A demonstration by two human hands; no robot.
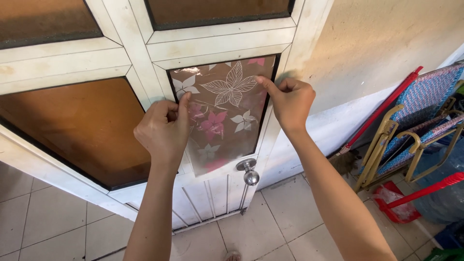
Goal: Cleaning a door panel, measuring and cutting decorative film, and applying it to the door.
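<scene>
We pinch the flowered film (pixel 222 113) against the door pane: left hand (pixel 164 130) fingers clamped on its left edge, right hand (pixel 290 101) fingers on its top right corner.

Film sheet (pixel 222 113) on door pane (pixel 268 92) above knob (pixel 250 172); folding chairs (pixel 411 130) right, against wall (pixel 377 43).

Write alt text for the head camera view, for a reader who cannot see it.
Two bare hands press a translucent flower-patterned film against a glass pane of a white-framed door, the left hand at the film's left edge and the right hand near its top right corner. A round metal doorknob sits below; folded chairs lean on the wall at right.
</scene>
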